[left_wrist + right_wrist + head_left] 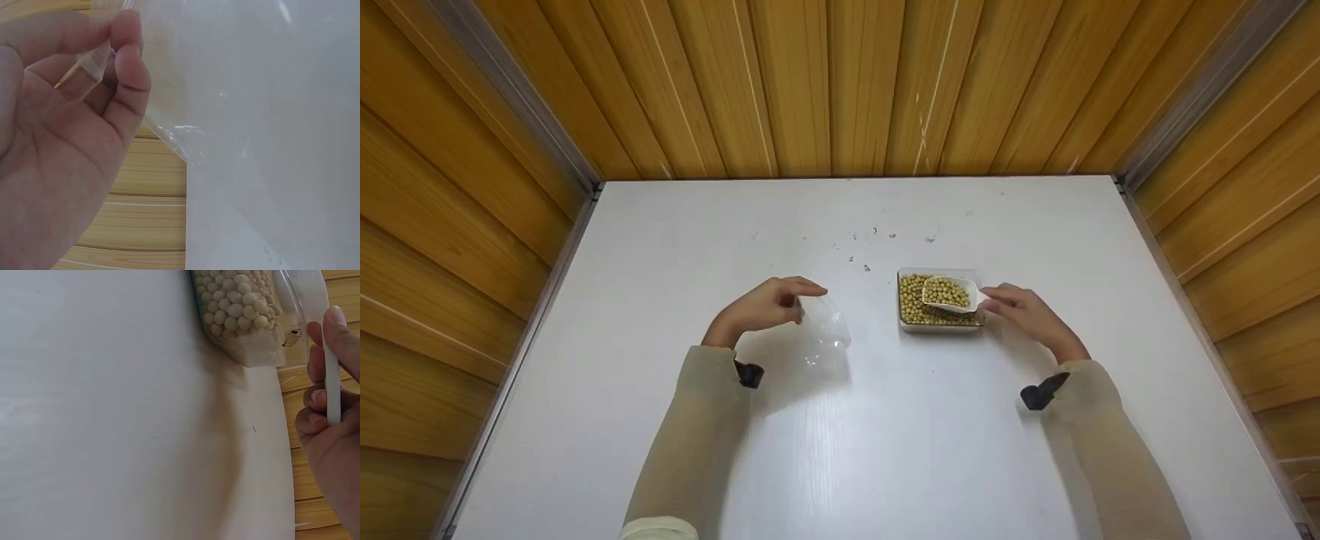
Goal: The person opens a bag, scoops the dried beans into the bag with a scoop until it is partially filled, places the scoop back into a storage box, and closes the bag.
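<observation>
My left hand [769, 304] pinches a clear plastic bag [829, 330] by its top edge between thumb and fingers, and the bag hangs down over the table. In the left wrist view the transparent film [242, 129] spreads out to the right of the fingertips. My right hand [1027, 315] grips a white scoop [973, 292] by its handle [332, 394]. Heaped in the scoop are pale yellow soybeans [946, 291]. It is over a clear rectangular box [941, 328], which holds many more soybeans [913, 300].
The white table [840, 450] has small dark marks [866, 268] toward its back. Wood-look panels [825, 90] wall it in at the back and both sides. Black wrist cameras [748, 374] sit on both sleeves.
</observation>
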`<act>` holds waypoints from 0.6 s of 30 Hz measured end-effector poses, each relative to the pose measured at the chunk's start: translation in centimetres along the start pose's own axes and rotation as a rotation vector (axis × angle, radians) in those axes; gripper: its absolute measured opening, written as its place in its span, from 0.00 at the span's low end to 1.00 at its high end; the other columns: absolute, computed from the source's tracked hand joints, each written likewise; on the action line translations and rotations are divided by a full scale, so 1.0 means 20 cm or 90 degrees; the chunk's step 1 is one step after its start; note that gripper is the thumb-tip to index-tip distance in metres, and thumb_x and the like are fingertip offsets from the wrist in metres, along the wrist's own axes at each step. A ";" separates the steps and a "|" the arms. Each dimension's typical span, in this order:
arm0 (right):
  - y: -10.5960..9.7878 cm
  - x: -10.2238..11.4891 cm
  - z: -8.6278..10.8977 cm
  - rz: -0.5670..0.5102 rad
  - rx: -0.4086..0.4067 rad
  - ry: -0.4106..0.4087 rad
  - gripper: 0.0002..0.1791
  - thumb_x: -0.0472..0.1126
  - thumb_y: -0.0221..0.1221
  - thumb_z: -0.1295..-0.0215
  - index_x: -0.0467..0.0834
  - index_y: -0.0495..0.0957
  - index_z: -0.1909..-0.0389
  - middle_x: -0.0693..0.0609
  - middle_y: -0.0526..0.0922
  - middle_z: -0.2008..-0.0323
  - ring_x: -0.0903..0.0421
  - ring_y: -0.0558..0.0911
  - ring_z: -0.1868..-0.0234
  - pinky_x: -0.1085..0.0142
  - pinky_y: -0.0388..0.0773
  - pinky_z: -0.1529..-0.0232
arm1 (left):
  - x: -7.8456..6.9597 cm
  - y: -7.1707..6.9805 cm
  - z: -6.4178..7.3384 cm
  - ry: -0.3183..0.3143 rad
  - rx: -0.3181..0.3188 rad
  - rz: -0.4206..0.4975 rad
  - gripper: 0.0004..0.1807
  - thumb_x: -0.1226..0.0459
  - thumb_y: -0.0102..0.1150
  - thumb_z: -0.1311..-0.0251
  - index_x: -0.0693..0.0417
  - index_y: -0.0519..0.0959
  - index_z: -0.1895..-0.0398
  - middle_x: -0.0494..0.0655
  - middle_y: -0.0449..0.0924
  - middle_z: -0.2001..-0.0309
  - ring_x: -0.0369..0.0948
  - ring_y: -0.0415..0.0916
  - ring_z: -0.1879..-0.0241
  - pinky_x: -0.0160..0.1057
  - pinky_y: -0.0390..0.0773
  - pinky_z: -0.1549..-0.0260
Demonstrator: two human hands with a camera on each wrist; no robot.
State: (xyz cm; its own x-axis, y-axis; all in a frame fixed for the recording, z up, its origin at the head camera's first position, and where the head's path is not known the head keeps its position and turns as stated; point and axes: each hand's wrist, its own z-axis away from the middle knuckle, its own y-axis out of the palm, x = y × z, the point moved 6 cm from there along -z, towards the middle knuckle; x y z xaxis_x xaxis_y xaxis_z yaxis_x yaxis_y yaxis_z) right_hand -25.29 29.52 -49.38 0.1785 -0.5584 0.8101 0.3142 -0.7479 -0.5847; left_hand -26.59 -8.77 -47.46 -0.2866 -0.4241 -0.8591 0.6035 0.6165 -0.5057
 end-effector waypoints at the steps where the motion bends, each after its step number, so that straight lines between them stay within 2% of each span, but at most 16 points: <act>1: 0.00 0.01 0.00 0.001 0.000 -0.003 0.21 0.36 0.53 0.30 0.29 0.72 0.41 0.43 0.79 0.58 0.65 0.70 0.63 0.74 0.68 0.60 | 0.00 0.00 0.00 0.000 -0.001 -0.002 0.26 0.76 0.51 0.43 0.55 0.76 0.40 0.53 0.75 0.39 0.37 0.65 0.73 0.30 0.68 0.70; 12: -0.02 0.09 -0.02 0.002 0.017 -0.022 0.20 0.36 0.53 0.30 0.31 0.73 0.41 0.44 0.77 0.60 0.64 0.68 0.65 0.72 0.66 0.63 | -0.01 0.00 0.00 0.009 -0.005 0.011 0.26 0.76 0.50 0.44 0.57 0.76 0.40 0.59 0.75 0.41 0.38 0.66 0.73 0.30 0.68 0.70; 18: -0.01 0.06 -0.05 0.001 0.027 -0.027 0.21 0.37 0.51 0.29 0.31 0.71 0.39 0.46 0.77 0.59 0.63 0.67 0.64 0.71 0.66 0.62 | -0.01 0.01 -0.01 0.008 0.000 -0.001 0.27 0.76 0.50 0.45 0.57 0.76 0.40 0.59 0.75 0.40 0.38 0.65 0.73 0.30 0.68 0.70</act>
State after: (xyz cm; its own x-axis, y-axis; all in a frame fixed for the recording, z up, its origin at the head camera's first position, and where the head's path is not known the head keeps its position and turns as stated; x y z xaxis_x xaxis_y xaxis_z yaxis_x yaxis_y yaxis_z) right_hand -26.04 28.63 -48.24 0.2189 -0.5433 0.8105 0.3528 -0.7304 -0.5849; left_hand -26.55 -8.52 -47.42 -0.2972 -0.4165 -0.8592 0.6027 0.6161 -0.5072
